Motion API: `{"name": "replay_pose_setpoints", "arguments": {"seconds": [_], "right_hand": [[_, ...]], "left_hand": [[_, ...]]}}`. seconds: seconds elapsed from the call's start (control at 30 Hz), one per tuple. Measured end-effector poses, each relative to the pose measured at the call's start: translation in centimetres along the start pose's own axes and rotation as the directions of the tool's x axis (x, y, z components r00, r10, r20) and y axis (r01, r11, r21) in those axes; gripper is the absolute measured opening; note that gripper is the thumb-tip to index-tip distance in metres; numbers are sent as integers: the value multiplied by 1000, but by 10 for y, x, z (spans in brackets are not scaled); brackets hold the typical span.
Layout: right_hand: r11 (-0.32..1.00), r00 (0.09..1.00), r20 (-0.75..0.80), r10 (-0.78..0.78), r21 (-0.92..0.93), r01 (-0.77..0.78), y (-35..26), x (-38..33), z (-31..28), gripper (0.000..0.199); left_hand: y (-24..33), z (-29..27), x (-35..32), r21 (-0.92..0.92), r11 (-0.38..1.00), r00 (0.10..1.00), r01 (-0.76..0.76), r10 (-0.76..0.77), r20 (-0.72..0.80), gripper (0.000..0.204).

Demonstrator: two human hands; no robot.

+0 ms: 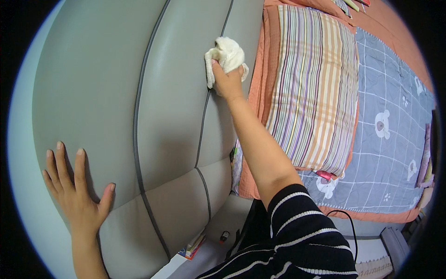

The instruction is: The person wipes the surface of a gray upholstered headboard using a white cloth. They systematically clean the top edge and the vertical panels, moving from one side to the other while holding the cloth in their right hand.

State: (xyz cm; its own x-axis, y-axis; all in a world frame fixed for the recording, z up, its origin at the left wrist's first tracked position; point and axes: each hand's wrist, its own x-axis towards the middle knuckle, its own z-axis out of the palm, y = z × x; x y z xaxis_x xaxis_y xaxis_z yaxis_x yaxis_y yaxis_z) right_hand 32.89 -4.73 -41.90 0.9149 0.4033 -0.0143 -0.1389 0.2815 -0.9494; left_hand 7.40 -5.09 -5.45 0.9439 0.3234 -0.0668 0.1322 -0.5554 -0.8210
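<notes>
A bunched cream cloth (229,53) is gripped in my right hand (227,84), which presses it against the grey padded headboard (174,93). The cloth lies over a dark piping line, close to the headboard's edge by the bed. My right arm reaches forward across the picture, out of a black sleeve with white stripes. At the left, my left hand (78,197) rests with spread fingers on the headboard's padded surface near its outer edge. Nothing is held in it. The cloth hides most of my right fingertips.
A striped pillow (316,88) lies on orange bedding beside the headboard. Farther right is a grey-blue checked quilt (395,153) with bear patterns. Low in the view, small booklets (194,246) stand on a white surface (174,267). A black cable (348,218) loops beside the bed.
</notes>
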Motion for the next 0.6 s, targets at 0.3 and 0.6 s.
{"name": "replay_pose_setpoints", "arguments": {"seconds": [0.3,0.6], "right_hand": [[825,773,612,-170,-340,451,41,-254,-58,93],[990,986,-82,143,33,-141,38,16,-63,49]], "left_hand": [[-1,2,-2,28,1000,1000,2,-3,18,74],[-3,7,0,83,995,998,-61,63,-13,76]]}}
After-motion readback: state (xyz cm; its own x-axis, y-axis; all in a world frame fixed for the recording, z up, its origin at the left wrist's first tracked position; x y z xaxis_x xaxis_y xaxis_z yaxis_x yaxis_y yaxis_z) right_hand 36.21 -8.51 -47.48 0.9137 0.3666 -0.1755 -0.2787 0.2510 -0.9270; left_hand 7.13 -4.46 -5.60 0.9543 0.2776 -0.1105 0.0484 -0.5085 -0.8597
